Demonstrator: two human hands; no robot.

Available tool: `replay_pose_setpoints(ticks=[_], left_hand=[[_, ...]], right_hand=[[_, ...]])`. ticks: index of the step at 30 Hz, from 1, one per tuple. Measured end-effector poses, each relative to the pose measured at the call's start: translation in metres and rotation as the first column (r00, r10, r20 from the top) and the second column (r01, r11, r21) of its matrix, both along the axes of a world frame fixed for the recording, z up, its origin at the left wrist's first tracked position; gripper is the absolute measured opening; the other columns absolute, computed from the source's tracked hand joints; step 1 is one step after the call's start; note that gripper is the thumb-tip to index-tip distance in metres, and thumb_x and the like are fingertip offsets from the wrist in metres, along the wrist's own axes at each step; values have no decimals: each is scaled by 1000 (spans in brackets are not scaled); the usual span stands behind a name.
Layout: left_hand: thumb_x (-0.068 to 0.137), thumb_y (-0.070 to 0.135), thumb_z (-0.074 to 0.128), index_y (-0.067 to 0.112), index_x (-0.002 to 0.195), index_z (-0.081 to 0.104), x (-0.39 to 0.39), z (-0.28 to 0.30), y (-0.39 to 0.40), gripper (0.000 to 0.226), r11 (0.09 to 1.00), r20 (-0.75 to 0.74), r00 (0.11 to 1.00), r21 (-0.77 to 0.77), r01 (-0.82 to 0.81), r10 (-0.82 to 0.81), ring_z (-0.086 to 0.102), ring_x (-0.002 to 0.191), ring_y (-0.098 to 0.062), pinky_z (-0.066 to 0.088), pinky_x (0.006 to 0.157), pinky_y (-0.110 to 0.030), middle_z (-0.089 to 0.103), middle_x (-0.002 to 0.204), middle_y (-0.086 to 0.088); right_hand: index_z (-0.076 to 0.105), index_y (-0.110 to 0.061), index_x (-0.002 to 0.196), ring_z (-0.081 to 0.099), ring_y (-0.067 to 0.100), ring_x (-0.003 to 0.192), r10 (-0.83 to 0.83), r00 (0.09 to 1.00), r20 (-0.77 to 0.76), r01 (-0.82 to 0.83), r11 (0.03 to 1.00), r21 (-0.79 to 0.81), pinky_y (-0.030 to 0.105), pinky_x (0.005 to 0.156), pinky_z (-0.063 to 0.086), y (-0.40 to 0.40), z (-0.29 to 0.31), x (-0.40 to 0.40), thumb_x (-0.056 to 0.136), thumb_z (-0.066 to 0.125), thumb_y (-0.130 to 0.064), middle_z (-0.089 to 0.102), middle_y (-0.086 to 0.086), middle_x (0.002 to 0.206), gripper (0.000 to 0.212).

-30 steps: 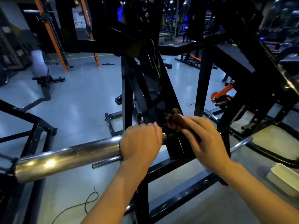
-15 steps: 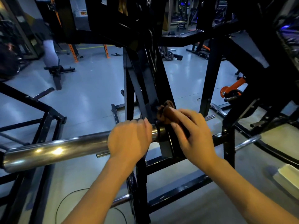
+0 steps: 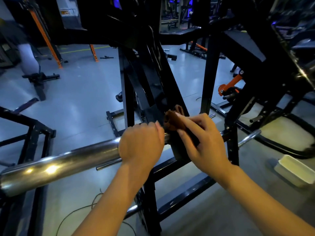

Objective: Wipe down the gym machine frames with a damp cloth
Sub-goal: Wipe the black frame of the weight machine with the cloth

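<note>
**Brown cloth pressed on the black frame, just beside the chrome bar**

The cloth (image 3: 173,122) is a small brown bundle, and I see it lying against the slanted black post of the machine frame (image 3: 168,92), at the place where the chrome bar (image 3: 71,161) meets this post. The right hand (image 3: 202,140) holds it: the fingers are curled over the cloth and press it on the metal, with the thumb below. Most of the cloth sticks out beyond the fingertips, up and to the left of the hand; a dark part goes under the palm, but I cannot tell if this is cloth or shadow, because the light here is poor.

The left hand (image 3: 141,143) is just beside, on the left of the cloth, near it but not touching as far as I can see. Its fingers are wrapped around the end of the chrome bar, and the knuckles face the camera. The bar runs from this hand down to the lower left of the view, thick and shiny.

Under both forearms, black crossbars of the same frame go over the grey floor (image 3: 81,92). A thin black cable (image 3: 80,210) lies on the floor below the left arm. To the right, a pale rectangular tub (image 3: 294,171) stands on the floor, well apart from the hands. Further right there is an orange lever (image 3: 231,84) on another machine.
</note>
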State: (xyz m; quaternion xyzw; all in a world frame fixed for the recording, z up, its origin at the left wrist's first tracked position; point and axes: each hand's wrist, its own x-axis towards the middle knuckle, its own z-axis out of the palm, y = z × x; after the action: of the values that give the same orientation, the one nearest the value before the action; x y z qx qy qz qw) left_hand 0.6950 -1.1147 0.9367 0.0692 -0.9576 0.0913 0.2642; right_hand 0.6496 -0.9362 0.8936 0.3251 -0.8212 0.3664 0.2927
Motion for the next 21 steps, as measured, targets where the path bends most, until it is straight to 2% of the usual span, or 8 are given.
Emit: replay_pose_setpoints(ticks=[3,6,8,11,14,18,21], left_hand=[[106,34,37,19,66,66,0,0,-2,51,1000,24,1000,22,-2,1,30,45,-18,27,49,-26,58,55,0],[110,36,26,19,83,67,4,1,-4,52,999,45,998,12,40,-41,28,49,-17,29,55,-30,64,71,0],[111,38,22,18,89,67,5,1,-5,54,998,73,996,25,51,-52,33,53,-17,30,58,-32,67,78,-1],[109,38,23,18,82,68,4,2,-7,56,999,109,993,15,39,-40,50,54,-21,30,55,-31,66,71,-2],[109,38,18,17,83,66,1,-3,-10,59,996,99,992,-4,85,-85,49,56,-21,33,56,-32,66,72,-3],[109,37,11,18,86,64,2,-3,-9,60,995,79,992,12,99,-99,42,60,-20,32,59,-33,67,76,-2],[110,37,14,18,86,64,1,-2,-9,59,995,69,993,36,90,-93,49,61,-20,35,61,-34,67,77,-2]], right_hand=[[58,-19,147,56,8,96,-105,994,18,105,994,-37,9,78,47,6,-8,15,105,57,-34,54,-1,116,44],[58,-21,146,53,7,87,-242,968,62,246,967,-73,10,69,43,-9,-4,15,106,58,-31,51,-2,113,42],[58,-24,146,53,7,88,-303,950,77,310,946,-95,11,69,43,-22,2,15,105,58,-31,49,-7,113,41],[59,-18,145,50,-2,90,-265,963,52,269,959,-89,8,75,42,-23,-1,29,104,61,-23,48,-9,115,41],[62,-13,141,52,-8,94,-281,956,87,289,953,-89,4,78,40,-11,-10,43,103,61,-20,50,-6,112,38],[60,-20,143,53,2,91,-376,913,157,397,907,-138,11,73,44,-25,5,19,105,59,-27,48,-7,108,38],[57,-25,147,55,8,93,-279,954,112,291,952,-100,18,74,48,-37,14,15,106,58,-28,49,-7,112,40]])
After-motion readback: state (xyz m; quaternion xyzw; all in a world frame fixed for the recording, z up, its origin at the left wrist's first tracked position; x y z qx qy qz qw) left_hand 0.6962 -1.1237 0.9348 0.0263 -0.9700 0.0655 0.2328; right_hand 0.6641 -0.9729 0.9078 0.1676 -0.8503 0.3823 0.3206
